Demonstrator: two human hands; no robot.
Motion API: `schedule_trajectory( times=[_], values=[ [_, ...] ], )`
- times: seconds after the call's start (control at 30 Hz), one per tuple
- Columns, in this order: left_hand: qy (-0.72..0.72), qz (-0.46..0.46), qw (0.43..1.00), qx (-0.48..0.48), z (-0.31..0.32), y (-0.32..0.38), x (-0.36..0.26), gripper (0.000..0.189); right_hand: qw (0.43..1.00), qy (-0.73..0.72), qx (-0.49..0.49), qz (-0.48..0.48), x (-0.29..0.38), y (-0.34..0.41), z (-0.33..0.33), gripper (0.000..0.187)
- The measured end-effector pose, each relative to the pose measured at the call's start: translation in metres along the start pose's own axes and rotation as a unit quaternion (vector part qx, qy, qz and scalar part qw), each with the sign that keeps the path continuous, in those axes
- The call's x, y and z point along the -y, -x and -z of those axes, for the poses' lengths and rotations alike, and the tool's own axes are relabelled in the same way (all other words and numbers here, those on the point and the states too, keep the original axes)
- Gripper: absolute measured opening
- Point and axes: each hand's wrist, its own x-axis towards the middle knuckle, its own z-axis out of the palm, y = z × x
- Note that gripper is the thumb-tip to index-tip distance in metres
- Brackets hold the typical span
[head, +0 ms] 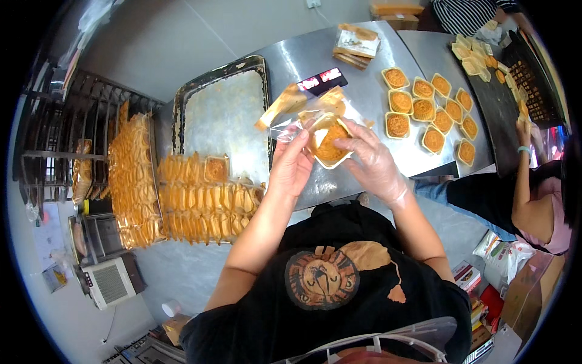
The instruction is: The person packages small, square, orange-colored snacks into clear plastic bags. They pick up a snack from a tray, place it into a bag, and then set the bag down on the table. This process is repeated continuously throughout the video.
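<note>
A round golden mooncake (334, 142) sits in a small pale plastic tray (331, 164), held above the steel table. My bare left hand (292, 167) grips the tray's left side. In a clear plastic glove, my right hand (373, 157) holds the right side, its fingers on the mooncake. A small white patch, perhaps a packet, shows at the mooncake's left. Just beyond my left hand is a clear plastic wrapper (285, 129); its lower part is hidden by the hand. Behind it lie brown-and-clear wrappers (283, 104).
Several mooncakes in trays (423, 109) stand right on the steel table (313, 182). A lit phone (323, 81) and stacked wrappers (358, 42) lie at the back. Left are a large baking tray (223, 113) and rows of wrapped mooncakes (204, 200). A co-worker's arm (523, 182) is at right.
</note>
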Motion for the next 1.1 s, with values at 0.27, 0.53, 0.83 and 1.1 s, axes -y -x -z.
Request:
schedule_trajectory(
  times=[0.27,0.53,0.83,1.1],
  values=[
    [-0.155,0.064,0.982,0.086,-0.012,0.019,0.013,0.057,0.959,-0.153,-0.1,-0.215,-0.009,0.019,-0.013,0.061],
    [-0.296,0.018,0.948,0.118,-0.018,0.028,0.007,0.056,0.988,-0.028,-0.112,-0.099,0.014,0.009,-0.016,0.074],
    [-0.855,0.002,0.519,0.02,0.01,0.008,-0.128,0.061,0.951,-0.114,0.119,-0.26,0.008,0.011,-0.017,0.08],
    [-0.93,0.249,0.213,0.168,0.053,0.001,-0.092,0.053,0.935,-0.152,0.178,-0.268,0.007,0.014,-0.03,0.071]
  ],
)
